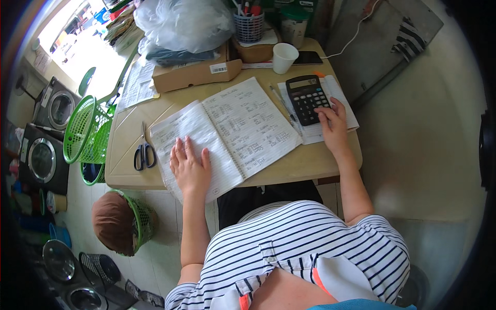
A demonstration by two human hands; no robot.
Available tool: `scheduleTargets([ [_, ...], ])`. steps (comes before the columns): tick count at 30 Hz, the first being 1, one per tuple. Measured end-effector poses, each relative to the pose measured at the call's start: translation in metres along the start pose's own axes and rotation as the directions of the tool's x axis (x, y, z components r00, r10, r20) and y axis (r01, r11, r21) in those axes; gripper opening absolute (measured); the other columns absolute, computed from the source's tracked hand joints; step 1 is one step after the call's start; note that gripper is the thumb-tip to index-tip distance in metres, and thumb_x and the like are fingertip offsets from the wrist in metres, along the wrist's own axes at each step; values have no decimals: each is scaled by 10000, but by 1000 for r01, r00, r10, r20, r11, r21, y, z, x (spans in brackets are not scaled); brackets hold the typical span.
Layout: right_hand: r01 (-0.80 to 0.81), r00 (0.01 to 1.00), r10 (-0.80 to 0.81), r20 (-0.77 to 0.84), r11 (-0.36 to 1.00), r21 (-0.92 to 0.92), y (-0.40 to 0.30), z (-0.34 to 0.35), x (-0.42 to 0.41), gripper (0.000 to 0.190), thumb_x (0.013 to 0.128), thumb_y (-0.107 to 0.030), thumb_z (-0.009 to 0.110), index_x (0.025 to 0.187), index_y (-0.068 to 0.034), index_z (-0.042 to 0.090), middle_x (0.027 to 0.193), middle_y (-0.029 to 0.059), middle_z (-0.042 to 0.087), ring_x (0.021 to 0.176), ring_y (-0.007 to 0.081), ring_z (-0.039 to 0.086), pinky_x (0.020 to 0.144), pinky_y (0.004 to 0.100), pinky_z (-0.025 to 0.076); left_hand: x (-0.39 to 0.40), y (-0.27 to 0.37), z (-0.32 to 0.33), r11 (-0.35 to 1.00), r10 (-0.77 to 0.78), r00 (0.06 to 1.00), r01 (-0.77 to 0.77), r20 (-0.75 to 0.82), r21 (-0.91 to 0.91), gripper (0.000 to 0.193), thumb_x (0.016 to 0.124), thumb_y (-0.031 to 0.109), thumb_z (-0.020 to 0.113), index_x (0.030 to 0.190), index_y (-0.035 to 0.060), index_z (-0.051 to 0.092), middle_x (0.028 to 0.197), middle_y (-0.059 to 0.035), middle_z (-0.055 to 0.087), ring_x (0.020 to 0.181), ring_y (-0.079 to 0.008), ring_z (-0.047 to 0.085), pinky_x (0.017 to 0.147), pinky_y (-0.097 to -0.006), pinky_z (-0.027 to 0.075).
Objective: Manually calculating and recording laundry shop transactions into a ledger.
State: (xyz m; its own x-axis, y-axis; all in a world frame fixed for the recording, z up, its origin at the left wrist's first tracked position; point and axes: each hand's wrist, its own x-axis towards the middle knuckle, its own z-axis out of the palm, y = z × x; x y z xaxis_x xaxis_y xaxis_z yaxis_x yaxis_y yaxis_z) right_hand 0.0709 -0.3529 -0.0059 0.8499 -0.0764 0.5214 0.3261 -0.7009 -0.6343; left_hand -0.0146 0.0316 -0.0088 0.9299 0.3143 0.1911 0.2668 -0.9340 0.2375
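An open spiral notebook (252,124) with handwriting lies on the beige plastic table (310,164). My left hand (190,166) rests flat on its left page, fingers slightly spread. Over the lower right corner of a black calculator (308,100) is my right hand (332,124), its fingers curled at the keys and nothing held in it. The calculator sits on another open notebook (350,112), partly hidden. A pen (282,101) lies between calculator and spiral notebook. Left of the spiral notebook are scissors (144,151) with dark handles.
At the back stand a cardboard box (197,75) under plastic bags (186,23), a pen basket (248,27), a white cup (285,58) and a phone (308,58). Green laundry baskets (145,221) stand left of the table, one holding brown cloth. Front-loading machines (42,159) are farther left.
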Motion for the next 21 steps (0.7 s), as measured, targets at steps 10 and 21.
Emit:
scheduleTargets([
  [10, 166, 985, -139, 103, 931, -325, -22, 8, 8, 92, 925, -194, 697, 978, -187, 771, 1541, 122, 413, 1475, 453, 270, 1127, 764, 143, 0, 7, 0, 1000, 8, 1000, -8, 3, 0, 669, 1027, 506, 447, 1529, 66, 413, 1590, -182, 359, 1485, -381, 289, 1221, -506, 207],
  [21, -52, 994, 66, 86, 986, -159, 2, -1, 16, 128, 962, -167, 666, 977, -109, 780, 1528, 159, 435, 1411, 377, 401, 1112, 564, 356, 0, 6, 0, 999, 21, 1000, -21, -16, -28, 654, 1024, 489, 464, 1511, 53, 435, 1580, -185, 364, 1471, -380, 304, 1210, -519, 218],
])
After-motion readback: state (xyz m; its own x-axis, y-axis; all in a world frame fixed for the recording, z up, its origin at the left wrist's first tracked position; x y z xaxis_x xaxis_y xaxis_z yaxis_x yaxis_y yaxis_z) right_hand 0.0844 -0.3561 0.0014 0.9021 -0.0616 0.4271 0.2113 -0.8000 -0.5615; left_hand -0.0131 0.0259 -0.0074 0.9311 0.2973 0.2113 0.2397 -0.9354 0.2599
